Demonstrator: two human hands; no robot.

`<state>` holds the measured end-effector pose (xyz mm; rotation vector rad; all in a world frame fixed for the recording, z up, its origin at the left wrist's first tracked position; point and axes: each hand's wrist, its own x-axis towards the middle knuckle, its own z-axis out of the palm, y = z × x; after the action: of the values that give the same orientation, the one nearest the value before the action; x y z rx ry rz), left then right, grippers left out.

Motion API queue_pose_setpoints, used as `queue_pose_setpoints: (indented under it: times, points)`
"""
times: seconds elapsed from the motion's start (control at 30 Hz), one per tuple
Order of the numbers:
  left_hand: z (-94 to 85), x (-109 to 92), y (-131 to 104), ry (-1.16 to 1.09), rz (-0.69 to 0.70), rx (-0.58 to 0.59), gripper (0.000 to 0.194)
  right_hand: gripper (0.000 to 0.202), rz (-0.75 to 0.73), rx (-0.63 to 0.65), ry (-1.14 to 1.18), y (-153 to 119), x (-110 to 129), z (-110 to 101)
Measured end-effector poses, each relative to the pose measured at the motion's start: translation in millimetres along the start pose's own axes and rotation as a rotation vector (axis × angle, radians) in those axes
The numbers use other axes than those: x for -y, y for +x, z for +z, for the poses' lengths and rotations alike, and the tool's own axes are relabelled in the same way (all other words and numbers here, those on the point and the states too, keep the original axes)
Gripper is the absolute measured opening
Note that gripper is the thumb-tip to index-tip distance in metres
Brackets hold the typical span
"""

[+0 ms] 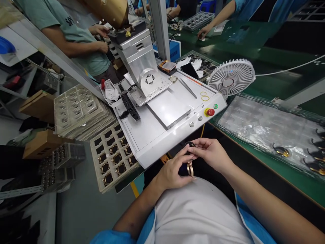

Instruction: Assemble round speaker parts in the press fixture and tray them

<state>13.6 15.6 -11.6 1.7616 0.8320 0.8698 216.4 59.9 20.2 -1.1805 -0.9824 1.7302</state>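
My left hand (174, 171) is closed in front of my belly, with a gold ring-shaped watch case (190, 169) between its lower fingers and thumb. Just above, my right hand (209, 151) pinches a round black watch part (190, 144). The index finger of my left hand reaches that part too, so both hands meet there. Fingers cover much of the round part. To the left, a beige tray (95, 159) bears several gold-rimmed black watch cases (116, 159) in its pockets.
A white machine (152, 149) with a red stop button (210, 112) stands ahead. Tweezers (188, 88) and yellow rings (205, 98) lie on it. At right are a fan (231, 78) and a clear tray (243, 118) of black round parts. A co-worker (73, 40) stands beyond.
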Motion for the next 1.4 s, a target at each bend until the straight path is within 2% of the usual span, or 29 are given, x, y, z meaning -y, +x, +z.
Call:
queue_pose_setpoints:
  times: [0.13,0.3,0.43,0.5,0.6,0.83,1.17,1.4]
  points:
    - [2.8,2,-2,-0.177,0.014,-0.06,0.079,0.046,0.016,-0.026,0.08,-2,-1,1]
    - [1.3,7,-1,-0.55,-0.01,-0.308,0.058,0.046,0.101,0.025,0.107,-9,3,2]
    - [1.1,15,2,-0.671,-0.032,-0.407,0.058,0.047,0.232,0.113,0.159,-17,7,14]
    - [2.6,17,1,-0.692,-0.031,-0.394,0.059,0.047,0.248,0.107,0.206,-20,7,23]
    - [5.1,21,-2,-0.68,-0.003,-0.355,0.06,0.045,0.192,0.059,0.217,-24,5,33]
    - [6.5,31,-7,-0.572,0.014,-0.385,0.064,0.038,0.064,0.003,0.102,-29,5,45]
    - [6.4,29,-6,-0.534,0.018,-0.403,0.064,0.035,0.087,0.061,0.123,-28,7,47]
    - [8.5,26,-5,-0.549,0.002,-0.458,0.06,0.048,0.117,0.088,0.198,-25,7,45]
